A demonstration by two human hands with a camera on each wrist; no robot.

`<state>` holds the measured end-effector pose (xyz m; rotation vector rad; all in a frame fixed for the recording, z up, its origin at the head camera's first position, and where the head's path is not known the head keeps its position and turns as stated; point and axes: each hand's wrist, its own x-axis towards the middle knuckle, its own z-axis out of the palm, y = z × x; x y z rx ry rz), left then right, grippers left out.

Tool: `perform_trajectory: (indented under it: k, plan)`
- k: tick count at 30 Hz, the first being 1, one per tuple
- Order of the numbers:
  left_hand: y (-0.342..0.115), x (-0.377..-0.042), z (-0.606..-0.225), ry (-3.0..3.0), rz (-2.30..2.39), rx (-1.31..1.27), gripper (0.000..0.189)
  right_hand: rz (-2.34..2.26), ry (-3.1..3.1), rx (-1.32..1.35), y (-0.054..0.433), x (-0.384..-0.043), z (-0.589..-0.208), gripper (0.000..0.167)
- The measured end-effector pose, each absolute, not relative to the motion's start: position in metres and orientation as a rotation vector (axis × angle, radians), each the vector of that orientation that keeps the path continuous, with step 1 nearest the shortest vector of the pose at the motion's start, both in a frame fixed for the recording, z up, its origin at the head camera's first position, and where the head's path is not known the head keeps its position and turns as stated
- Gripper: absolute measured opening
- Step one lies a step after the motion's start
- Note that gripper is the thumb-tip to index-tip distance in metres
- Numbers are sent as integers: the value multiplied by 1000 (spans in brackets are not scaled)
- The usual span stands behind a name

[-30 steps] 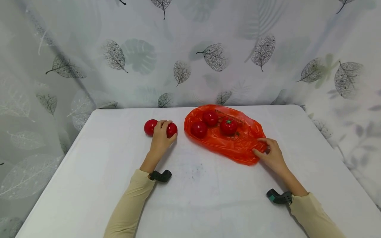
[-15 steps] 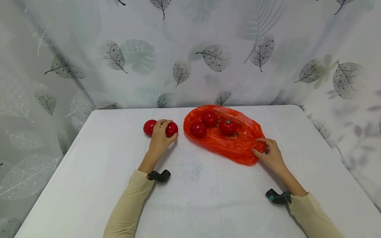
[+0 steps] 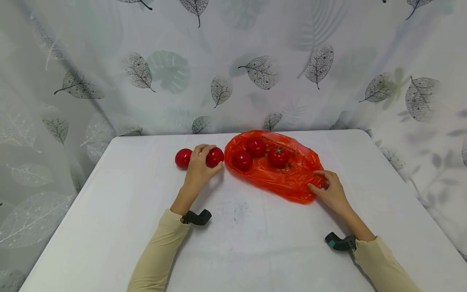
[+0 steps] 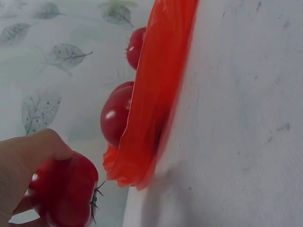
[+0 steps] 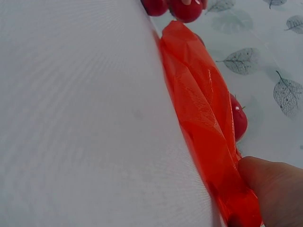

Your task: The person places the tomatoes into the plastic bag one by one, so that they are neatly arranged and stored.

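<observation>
My left hand (image 3: 198,168) grips a red tomato (image 3: 215,157) with thumb and fingers, just left of the red plastic bag (image 3: 277,183). In the left wrist view this tomato (image 4: 66,191) shows its green stem and appears raised off the table. Three tomatoes lie on the bag, one with its green stem up (image 3: 279,156). At the bag's right end, my right hand (image 3: 332,192) pinches the plastic; the right wrist view shows the thumb (image 5: 272,184) pressed on it. Another tomato (image 3: 183,158) rests on the table, left of my left hand.
The white table (image 3: 237,251) runs back to a grey-white curtain (image 3: 233,61) printed with leaves. A dark camera mount is strapped to each wrist, the left one (image 3: 198,217) and the right one (image 3: 339,242).
The tomato in my left hand has come up slightly and moved right, toward the bag and away from the tomato beside it. My right hand keeps its hold on the bag.
</observation>
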<state>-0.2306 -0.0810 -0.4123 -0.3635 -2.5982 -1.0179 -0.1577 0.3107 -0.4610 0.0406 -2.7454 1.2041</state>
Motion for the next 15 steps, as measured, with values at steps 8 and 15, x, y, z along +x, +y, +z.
perform_trajectory:
  k: [8,15]
  plan:
    - [-66,-229,-404,-2551,-978,-476,52,1203,-2757,31,312,-158,-460,48]
    - [-53,-226,-395,-2530,-1008,-576,51,1215,-2754,29,310,-158,-460,48]
